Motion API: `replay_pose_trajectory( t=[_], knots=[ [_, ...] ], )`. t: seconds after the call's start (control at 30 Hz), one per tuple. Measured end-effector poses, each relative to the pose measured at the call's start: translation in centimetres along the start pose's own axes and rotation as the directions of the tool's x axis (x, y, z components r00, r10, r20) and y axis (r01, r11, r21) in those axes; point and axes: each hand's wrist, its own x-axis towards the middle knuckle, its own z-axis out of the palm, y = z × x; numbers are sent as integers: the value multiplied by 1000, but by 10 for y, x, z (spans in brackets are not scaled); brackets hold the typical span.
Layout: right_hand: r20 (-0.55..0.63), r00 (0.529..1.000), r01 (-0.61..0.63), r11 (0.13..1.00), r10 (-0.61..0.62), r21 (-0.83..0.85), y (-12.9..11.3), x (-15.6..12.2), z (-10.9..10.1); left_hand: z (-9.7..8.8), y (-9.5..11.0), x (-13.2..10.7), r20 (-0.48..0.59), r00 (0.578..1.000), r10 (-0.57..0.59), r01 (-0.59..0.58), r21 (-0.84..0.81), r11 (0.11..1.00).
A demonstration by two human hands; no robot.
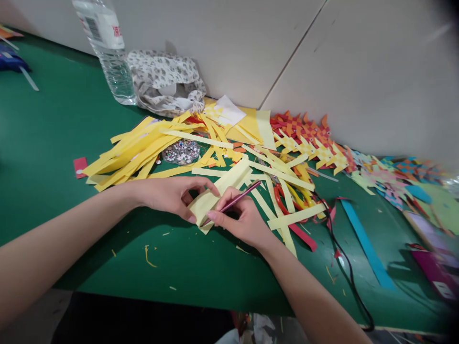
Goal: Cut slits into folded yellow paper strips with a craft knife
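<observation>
In the head view, my left hand [177, 198] pinches the left edge of a folded pale yellow paper strip [229, 180] near its lower end. My right hand [238, 217] grips a slim dark purple pen [244, 195]. Its tip points down at the paper's lower corner; whether it touches cannot be made out. Around the hands lie loose pale yellow strips [296, 216], with orange-handled scissors [279, 198] partly buried among them. A pile of brighter yellow strips [132, 148] lies beyond my left hand, beside a clear container of googly eyes [181, 152].
A water bottle [113, 57] and a patterned fabric pouch [167, 83] stand by the wall. Woven paper fish [315, 145] line the back right. A black cord [340, 253] and a blue strip [366, 243] lie to the right. A blue glue gun [12, 59] is at far left.
</observation>
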Motion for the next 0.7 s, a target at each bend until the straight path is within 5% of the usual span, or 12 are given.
replay_pose_trajectory(
  t=[0.7],
  knots=[
    [-7,1000,8,999,-8,32,7,1,-2,-1,8,-2,18,998,-59,59,10,998]
  ],
)
